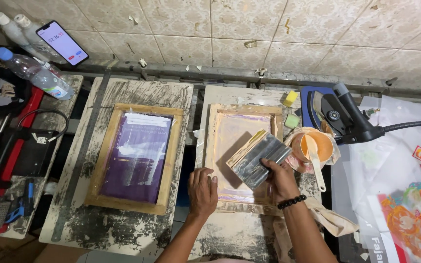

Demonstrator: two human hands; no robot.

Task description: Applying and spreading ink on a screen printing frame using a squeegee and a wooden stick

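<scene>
**Two hands on one frame, squeegee tilted across it**

I see my right hand [279, 179] wrapped around the near end of the squeegee [258, 158], fingers closed on its handle. Its long axis runs diagonally, up and to the right, over the pale screen of the right frame [215, 141]. My left hand [202, 191] lies flat and spread, holding nothing, pressing the frame's near edge just left of the blade. A second frame [104, 160] with purple mesh sits further left, untouched.

Grey squeegee [258, 158] tilted over wooden-framed, perhaps pinkish screen [239, 146]
</scene>
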